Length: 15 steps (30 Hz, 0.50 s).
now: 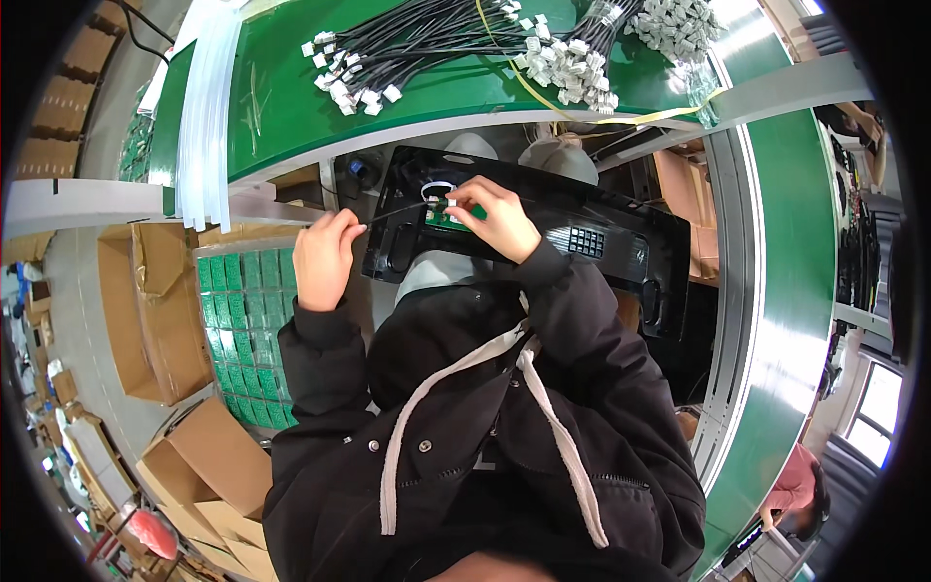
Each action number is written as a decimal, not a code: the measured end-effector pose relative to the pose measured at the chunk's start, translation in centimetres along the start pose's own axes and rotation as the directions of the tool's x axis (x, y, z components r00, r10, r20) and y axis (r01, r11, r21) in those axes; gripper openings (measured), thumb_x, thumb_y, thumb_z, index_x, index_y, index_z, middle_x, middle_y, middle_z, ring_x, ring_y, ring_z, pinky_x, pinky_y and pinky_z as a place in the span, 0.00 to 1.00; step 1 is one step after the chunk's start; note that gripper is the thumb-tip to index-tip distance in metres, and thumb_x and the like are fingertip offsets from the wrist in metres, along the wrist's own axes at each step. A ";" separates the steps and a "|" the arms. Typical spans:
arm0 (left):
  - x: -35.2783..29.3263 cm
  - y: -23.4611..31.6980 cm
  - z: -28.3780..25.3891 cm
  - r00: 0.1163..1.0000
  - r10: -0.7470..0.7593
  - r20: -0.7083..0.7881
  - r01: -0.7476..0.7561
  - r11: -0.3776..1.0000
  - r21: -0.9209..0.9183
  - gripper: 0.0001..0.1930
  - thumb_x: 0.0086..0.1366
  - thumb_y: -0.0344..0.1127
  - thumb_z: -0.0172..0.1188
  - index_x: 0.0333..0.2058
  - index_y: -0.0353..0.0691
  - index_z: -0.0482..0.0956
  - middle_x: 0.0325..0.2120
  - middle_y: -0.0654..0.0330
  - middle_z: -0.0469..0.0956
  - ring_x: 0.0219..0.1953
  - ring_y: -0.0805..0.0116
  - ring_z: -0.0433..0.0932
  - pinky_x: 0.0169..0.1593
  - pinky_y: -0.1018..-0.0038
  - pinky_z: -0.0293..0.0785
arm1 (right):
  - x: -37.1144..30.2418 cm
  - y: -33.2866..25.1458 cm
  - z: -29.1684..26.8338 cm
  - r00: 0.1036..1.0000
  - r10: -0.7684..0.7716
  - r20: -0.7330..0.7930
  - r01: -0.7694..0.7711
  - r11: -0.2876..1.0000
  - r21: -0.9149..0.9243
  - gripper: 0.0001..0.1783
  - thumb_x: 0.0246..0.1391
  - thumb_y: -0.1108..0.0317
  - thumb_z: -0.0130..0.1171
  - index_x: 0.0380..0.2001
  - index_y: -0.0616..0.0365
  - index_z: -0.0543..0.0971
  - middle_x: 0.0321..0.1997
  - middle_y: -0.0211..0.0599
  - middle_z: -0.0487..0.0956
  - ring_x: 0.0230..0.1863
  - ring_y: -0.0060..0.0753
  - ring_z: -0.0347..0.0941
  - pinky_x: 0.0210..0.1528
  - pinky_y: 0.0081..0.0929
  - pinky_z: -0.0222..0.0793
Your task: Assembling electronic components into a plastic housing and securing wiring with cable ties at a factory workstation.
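Observation:
A large black plastic panel (pixel 621 209) lies across my lap, with a small green circuit board (pixel 441 217) at its left part. My right hand (pixel 499 221) is closed in a pinch over the board, on a small white connector (pixel 450 203) partly hidden by the fingers. Between my hands runs a thin black cable (pixel 393 212), its right end at the board. To the left, my left hand (pixel 325 256) pinches the cable's other stretch between thumb and fingertips. A short white wire (pixel 436 184) loops above the board. A keypad (pixel 587 241) sits on the panel right of my right hand.
Ahead, a green bench (pixel 272 107) holds bundles of black cables (pixel 417 48) with white connectors and pale plastic strips (pixel 206 116). Left stand a stack of green circuit boards (pixel 242 330) and cardboard boxes (pixel 155 310). A metal-framed green line (pixel 790 291) runs along the right; another person (pixel 797 490) is beyond.

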<state>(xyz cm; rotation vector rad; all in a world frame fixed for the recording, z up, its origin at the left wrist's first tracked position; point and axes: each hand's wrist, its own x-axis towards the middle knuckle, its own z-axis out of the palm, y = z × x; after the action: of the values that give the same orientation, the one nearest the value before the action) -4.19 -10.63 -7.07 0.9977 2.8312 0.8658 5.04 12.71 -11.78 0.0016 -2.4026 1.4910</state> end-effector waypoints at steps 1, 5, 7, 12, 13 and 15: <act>0.6 -0.2 0.3 0.999 0.029 -0.026 -0.026 0.995 0.092 0.08 0.56 0.36 0.58 0.24 0.40 0.72 0.21 0.57 0.72 0.26 0.54 0.72 0.30 0.65 0.64 | 0.0 0.9 0.6 1.000 -0.013 -0.002 0.013 1.000 0.003 0.09 0.44 0.74 0.65 0.31 0.60 0.78 0.29 0.34 0.75 0.27 0.26 0.75 0.31 0.20 0.71; 2.4 -1.3 0.7 0.998 0.064 -0.030 -0.057 0.979 0.196 0.07 0.56 0.37 0.58 0.24 0.42 0.73 0.20 0.58 0.72 0.25 0.56 0.73 0.33 0.65 0.65 | -0.4 3.4 3.0 0.999 -0.042 0.000 0.042 0.999 0.018 0.09 0.44 0.75 0.64 0.31 0.60 0.77 0.30 0.35 0.75 0.28 0.28 0.75 0.31 0.22 0.72; 3.1 -1.8 1.1 0.997 0.074 -0.015 -0.069 0.968 0.243 0.07 0.55 0.37 0.58 0.24 0.43 0.73 0.20 0.59 0.72 0.26 0.57 0.73 0.34 0.65 0.65 | -0.5 4.0 3.7 0.999 -0.050 0.007 0.050 0.999 0.011 0.09 0.44 0.75 0.64 0.30 0.61 0.77 0.30 0.36 0.75 0.27 0.29 0.75 0.31 0.22 0.72; 4.2 -1.3 2.9 0.981 0.185 -0.058 -0.141 0.887 0.439 0.06 0.55 0.39 0.59 0.23 0.46 0.75 0.24 0.60 0.72 0.32 0.61 0.73 0.41 0.64 0.63 | -0.1 5.0 4.8 0.998 -0.067 -0.018 0.066 0.996 -0.068 0.08 0.42 0.75 0.64 0.28 0.61 0.77 0.28 0.36 0.75 0.26 0.32 0.75 0.30 0.23 0.72; 4.4 -0.8 3.6 0.969 0.231 -0.091 -0.158 0.856 0.492 0.06 0.54 0.39 0.60 0.23 0.46 0.75 0.25 0.61 0.72 0.33 0.61 0.73 0.42 0.64 0.62 | 0.1 5.2 5.0 0.997 -0.082 -0.008 0.081 0.994 -0.071 0.08 0.40 0.75 0.64 0.27 0.61 0.77 0.28 0.37 0.74 0.26 0.34 0.75 0.30 0.26 0.72; 4.6 -0.1 5.3 0.959 0.264 -0.102 -0.187 0.862 0.471 0.06 0.54 0.40 0.60 0.23 0.47 0.76 0.26 0.61 0.72 0.34 0.62 0.72 0.43 0.64 0.62 | 0.5 5.0 5.5 0.992 -0.121 0.015 0.122 0.990 -0.067 0.07 0.38 0.74 0.63 0.25 0.61 0.76 0.26 0.38 0.74 0.26 0.39 0.75 0.31 0.31 0.72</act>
<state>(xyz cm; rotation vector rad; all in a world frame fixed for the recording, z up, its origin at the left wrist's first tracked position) -6.88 -5.43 -10.86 1.3913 3.1873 0.2864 2.31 10.30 -18.26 0.1394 -2.4138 1.3586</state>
